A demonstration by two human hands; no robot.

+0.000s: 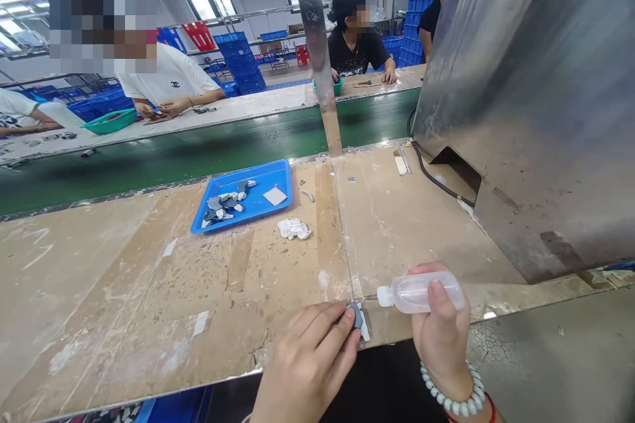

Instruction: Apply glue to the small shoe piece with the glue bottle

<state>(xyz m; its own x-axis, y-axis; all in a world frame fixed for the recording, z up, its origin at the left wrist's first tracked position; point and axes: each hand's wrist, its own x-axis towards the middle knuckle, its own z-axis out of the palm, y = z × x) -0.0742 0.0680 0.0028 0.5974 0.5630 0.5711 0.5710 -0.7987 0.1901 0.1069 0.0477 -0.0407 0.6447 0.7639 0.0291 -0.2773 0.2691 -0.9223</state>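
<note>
My left hand (pixel 312 350) is closed on a small grey and white piece (pixel 356 317) at the front edge of the workbench; its fingers cover part of the piece. My right hand (pixel 441 324) grips a clear plastic squeeze bottle (pixel 421 292) with a white cap, tilted nearly flat. The bottle's thin metal nozzle (pixel 368 297) points left, its tip close above the grey piece. Whether the tip touches it I cannot tell. Further back, a blue tray (pixel 258 211) holds several similar grey and white pieces (pixel 225 201) and a pale square card (pixel 275 195).
A crumpled white wad (pixel 294 229) lies in front of the tray. To the right stands a large metal housing (pixel 501 112) with a black cable (pixel 431 175) at its base. Behind the bench runs a green conveyor belt (pixel 238 132), with a metal post (pixel 317 46) and co-workers beyond.
</note>
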